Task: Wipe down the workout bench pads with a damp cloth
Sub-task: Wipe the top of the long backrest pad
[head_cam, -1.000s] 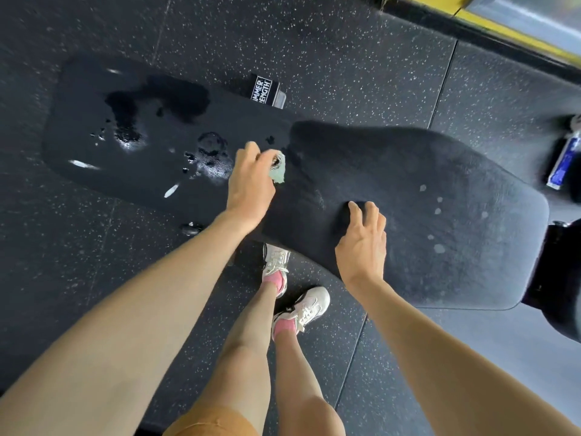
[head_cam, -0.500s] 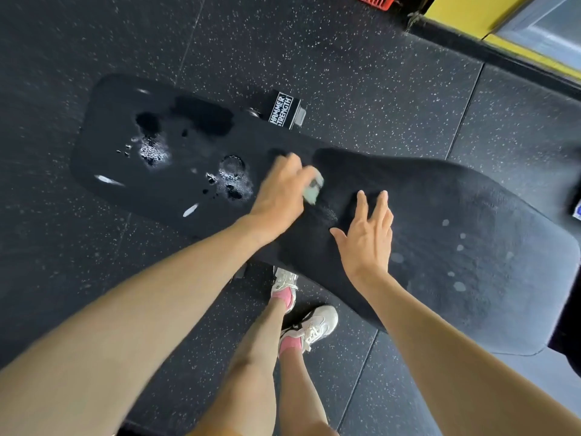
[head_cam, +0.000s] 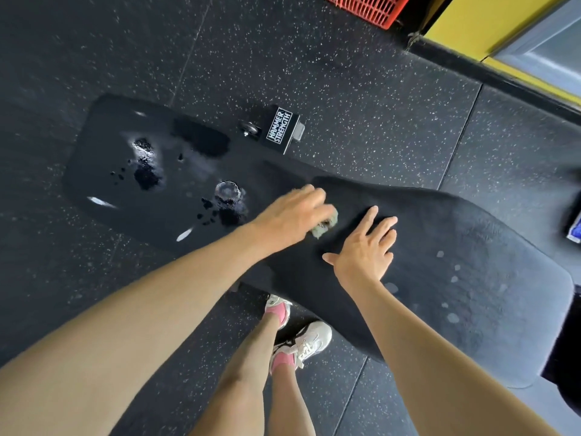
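Black padding, two pieces end to end. Narrow pad, to your left: glossy, rounded corners, beads and pools of water on top, speckled floor showing past its far, left and near edges. Wide pad, to your right: matte, pale droplets scattered toward its right end, near edge curving above your shoes, right end close to the picture's border.

Cloth: small, pale green, bunched, lying at the seam where the two pads meet. Your left hand: on top of the cloth, fingers curled round it, gripping; somewhat blurred. Your right hand: flat on the wide pad just beside the cloth, fingers straight and spread, holding nothing.

Frame bracket: black, lettered HAMMER STRENGTH, jutting out past the narrow pad's far edge, a round knob beside it.

Floor: black rubber tiles flecked white, seams visible. Red basket: at the top border, well apart from the bench. Yellow wall base: top right, beside the basket. Blue-and-white item: at the right border, too cropped to identify.
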`<action>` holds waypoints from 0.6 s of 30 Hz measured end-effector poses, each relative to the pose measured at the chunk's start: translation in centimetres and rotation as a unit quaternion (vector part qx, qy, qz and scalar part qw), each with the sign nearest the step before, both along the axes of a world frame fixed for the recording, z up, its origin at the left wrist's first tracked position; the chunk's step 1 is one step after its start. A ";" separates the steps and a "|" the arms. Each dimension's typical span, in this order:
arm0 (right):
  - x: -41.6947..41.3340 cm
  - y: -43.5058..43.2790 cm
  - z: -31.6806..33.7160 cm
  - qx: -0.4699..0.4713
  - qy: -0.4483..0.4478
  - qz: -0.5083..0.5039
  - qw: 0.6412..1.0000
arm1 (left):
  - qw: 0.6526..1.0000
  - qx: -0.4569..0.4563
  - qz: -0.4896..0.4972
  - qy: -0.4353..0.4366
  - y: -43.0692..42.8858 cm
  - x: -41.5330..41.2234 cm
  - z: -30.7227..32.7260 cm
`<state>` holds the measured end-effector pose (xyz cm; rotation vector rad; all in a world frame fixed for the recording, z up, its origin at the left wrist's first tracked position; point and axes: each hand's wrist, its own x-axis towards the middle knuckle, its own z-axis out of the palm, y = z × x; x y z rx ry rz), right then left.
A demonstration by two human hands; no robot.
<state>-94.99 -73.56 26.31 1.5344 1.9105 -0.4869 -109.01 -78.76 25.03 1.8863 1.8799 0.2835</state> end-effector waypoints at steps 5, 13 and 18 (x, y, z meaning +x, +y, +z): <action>-0.2 0.3 -0.1 0.001 -0.006 -0.005 1.000 | 0.863 -0.038 0.503 0.045 1.5 -3.0 -0.6; -1.3 0.9 -0.2 -0.026 -0.027 -0.019 0.999 | 0.987 -0.033 0.160 -0.003 4.4 1.5 -0.1; -1.3 0.9 -0.2 -0.015 -0.034 0.003 0.999 | 0.890 -0.044 0.452 0.032 2.7 -3.4 -0.7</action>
